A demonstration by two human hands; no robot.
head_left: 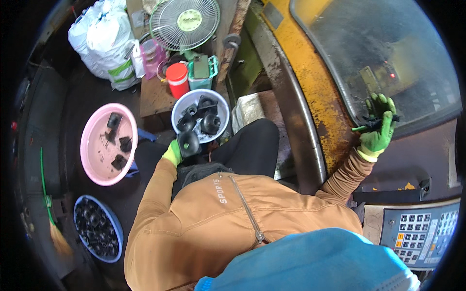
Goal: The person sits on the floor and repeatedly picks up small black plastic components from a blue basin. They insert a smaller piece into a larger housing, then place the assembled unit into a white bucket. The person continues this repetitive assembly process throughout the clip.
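Observation:
My left hand (172,154), in a yellow-green glove, is closed on the edge of a black funnel-shaped part (189,143) with a flat squarish flange. This part is held above my lap, right by the near rim of a white bowl (176,107). Similar black moulded parts (210,124) lie inside that bowl. Out to the right, my right hand (377,139), in a green glove, is closed around a dark bar-shaped piece (373,124) with a green end, beside the machine's window (412,63). Whether this piece is fixed to the machine cannot be made out.
At left a pink basin (90,162) holds a few black pieces; a blue basin (118,233) nearer me is full of them. A red-lidded jug (177,81), a teal basket (213,68) and a fan (189,20) stand ahead. A keypad panel (412,235) is at lower right.

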